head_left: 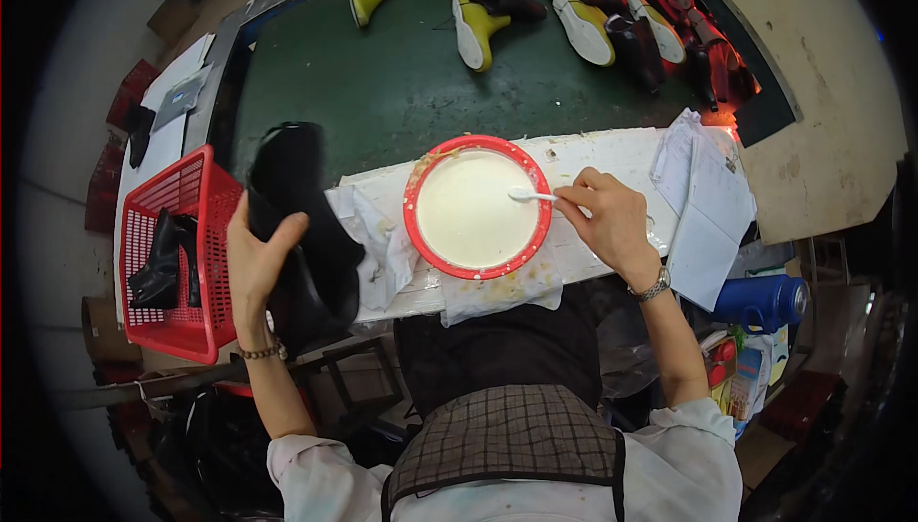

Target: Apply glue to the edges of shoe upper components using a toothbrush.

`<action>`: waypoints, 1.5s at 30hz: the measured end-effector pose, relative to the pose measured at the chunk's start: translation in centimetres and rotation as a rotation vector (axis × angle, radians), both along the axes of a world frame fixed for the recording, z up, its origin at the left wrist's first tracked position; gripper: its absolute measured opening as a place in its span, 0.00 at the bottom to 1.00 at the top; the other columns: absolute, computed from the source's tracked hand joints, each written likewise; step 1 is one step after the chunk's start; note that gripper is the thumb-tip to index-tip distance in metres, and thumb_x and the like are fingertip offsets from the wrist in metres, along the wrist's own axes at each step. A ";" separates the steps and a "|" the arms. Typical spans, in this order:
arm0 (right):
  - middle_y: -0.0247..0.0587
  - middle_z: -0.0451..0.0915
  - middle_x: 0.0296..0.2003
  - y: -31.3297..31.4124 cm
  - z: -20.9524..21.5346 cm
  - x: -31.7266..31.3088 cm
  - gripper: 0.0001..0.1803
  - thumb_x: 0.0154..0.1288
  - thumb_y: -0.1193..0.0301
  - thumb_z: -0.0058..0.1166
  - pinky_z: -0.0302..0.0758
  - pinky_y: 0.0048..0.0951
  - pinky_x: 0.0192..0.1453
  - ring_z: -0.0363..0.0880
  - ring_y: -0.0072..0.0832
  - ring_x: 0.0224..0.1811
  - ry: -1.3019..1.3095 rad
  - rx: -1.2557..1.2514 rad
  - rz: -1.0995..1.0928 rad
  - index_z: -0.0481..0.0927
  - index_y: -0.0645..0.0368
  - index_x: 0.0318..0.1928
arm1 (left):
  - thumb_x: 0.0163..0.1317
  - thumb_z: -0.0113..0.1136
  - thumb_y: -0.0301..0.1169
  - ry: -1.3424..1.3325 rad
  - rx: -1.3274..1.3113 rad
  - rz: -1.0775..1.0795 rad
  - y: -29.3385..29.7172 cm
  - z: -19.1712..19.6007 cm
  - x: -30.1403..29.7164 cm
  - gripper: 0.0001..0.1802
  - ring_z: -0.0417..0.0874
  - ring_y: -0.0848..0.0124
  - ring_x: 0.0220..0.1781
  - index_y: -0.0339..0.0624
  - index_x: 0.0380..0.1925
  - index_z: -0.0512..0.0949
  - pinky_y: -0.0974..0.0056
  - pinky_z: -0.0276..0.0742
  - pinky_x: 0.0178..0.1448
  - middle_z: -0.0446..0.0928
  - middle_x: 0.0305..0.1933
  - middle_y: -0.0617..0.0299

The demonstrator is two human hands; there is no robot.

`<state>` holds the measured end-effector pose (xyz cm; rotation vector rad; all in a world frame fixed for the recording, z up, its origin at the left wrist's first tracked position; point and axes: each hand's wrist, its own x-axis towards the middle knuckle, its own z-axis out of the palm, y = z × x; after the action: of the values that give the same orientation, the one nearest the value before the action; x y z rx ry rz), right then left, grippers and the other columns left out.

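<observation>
My left hand (263, 259) grips a black leather boot upper (311, 235), fingers on its left side and thumb across its front. The upper stands beside a red-rimmed bowl (409, 199), slightly blurred. Cream-white liquid (476, 211) fills much of the bowl. Between the thumb and fingers of my right hand (612, 216) is a white toothbrush (537, 196). Its handle crosses the bowl's right rim, and its head is at the liquid; whether the bristles are dipped I cannot tell.
A red plastic basket (208, 235) with black boot uppers (167, 269) stands at the left. Across the green conveyor belt (363, 73) lie several yellow shoe lasts (473, 30) and dark uppers (636, 49). Stained cloths (378, 245) flank the bowl. A blue flask (760, 302) is at right.
</observation>
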<state>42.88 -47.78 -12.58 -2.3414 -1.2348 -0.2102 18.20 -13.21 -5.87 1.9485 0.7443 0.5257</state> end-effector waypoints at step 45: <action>0.34 0.80 0.32 1.7 1.3 0.5 0.07 0.62 0.70 0.67 0.77 0.35 0.37 0.82 0.33 0.33 0.142 0.005 0.030 0.91 0.53 0.41 | 0.49 0.82 0.30 0.046 -0.137 -0.152 0.0 -3.4 2.1 0.34 0.85 0.70 0.49 0.31 0.56 0.79 0.64 0.81 0.57 0.85 0.50 0.54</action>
<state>43.35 -46.07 -11.28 -2.2888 -1.1981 -0.0356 20.27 -13.18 -9.30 1.8762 0.6379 0.3295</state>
